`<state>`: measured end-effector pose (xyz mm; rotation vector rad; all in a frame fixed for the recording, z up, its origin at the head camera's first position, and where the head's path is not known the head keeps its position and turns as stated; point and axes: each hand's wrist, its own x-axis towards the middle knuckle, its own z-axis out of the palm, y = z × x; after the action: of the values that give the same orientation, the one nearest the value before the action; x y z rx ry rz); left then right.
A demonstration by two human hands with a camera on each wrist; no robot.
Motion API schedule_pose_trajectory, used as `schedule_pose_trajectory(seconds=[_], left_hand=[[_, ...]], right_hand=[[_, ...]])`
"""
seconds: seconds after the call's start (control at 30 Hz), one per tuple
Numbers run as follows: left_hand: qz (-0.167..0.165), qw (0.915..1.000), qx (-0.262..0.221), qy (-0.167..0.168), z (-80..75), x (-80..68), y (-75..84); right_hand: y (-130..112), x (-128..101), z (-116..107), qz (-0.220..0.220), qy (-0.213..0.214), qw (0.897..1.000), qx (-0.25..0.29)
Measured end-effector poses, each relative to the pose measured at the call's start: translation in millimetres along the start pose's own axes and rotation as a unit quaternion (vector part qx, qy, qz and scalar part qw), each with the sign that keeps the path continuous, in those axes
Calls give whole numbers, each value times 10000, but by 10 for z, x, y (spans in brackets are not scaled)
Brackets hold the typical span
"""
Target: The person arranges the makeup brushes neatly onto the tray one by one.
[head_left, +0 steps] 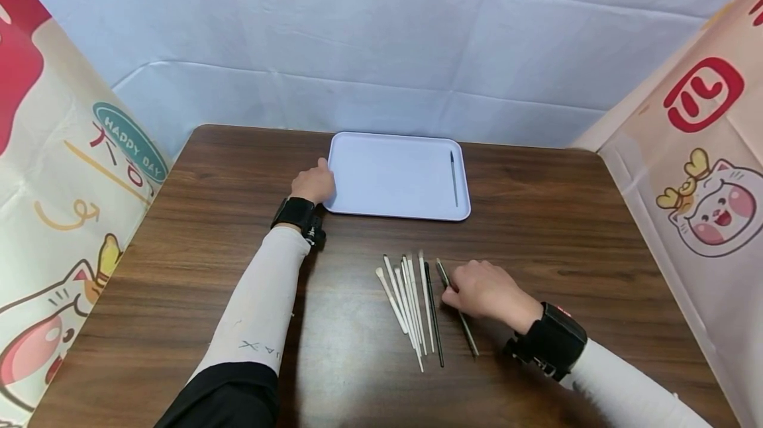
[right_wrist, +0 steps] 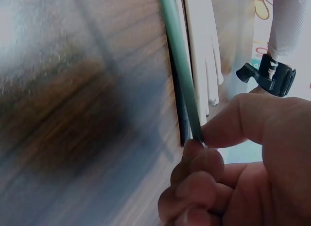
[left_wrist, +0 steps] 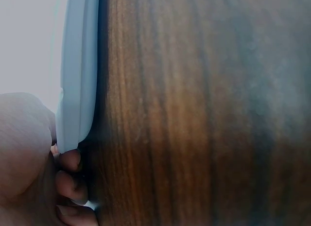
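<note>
My left hand (head_left: 314,184) grips the left edge of a white rectangular tray (head_left: 387,211). In the left wrist view the thumb lies over the tray's rim (left_wrist: 77,80), with curled fingers (left_wrist: 73,187) at its underside. One slim dark brush (head_left: 454,179) lies lengthwise near the tray's right side. My right hand (head_left: 485,290) pinches a slim green brush (head_left: 467,332) between thumb and fingertips, close over the table. Just left of it, a loose fan of slim white brushes (head_left: 411,309) and a dark green one (head_left: 434,315) lie on the wood.
The brown wooden table (head_left: 238,176) carries the tray at its far edge and the brushes nearer to me. A pale cloth (head_left: 381,37) hangs behind. Printed cartoon sheets (head_left: 59,216) stand along both sides. Black wrist straps (head_left: 554,342) sit on both arms.
</note>
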<state>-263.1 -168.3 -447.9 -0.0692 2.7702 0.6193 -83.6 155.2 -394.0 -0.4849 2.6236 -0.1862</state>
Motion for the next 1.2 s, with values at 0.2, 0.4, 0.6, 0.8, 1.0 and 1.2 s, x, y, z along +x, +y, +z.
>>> schedule_pose_trajectory(seconds=[0.2,0.4,0.6,0.8,1.0,1.2], left_hand=[[-10,10000,9,-23,-4,1,11],[-31,10000,57,-26,-15,-3,23],[-15,10000,45,37,-16,-23,30],[-5,10000,43,-6,1,-7,11],[-53,10000,63,-45,18,30,-5],[-43,9999,110,31,43,65,-20]], right_hand=[[31,26,-27,114,-33,9999,19],[53,53,-53,145,-50,9998,109],[69,96,-87,237,-92,9995,170],[106,150,-121,169,-35,9995,277],[150,229,-203,110,89,9996,261],[175,321,-301,143,115,9995,273]])
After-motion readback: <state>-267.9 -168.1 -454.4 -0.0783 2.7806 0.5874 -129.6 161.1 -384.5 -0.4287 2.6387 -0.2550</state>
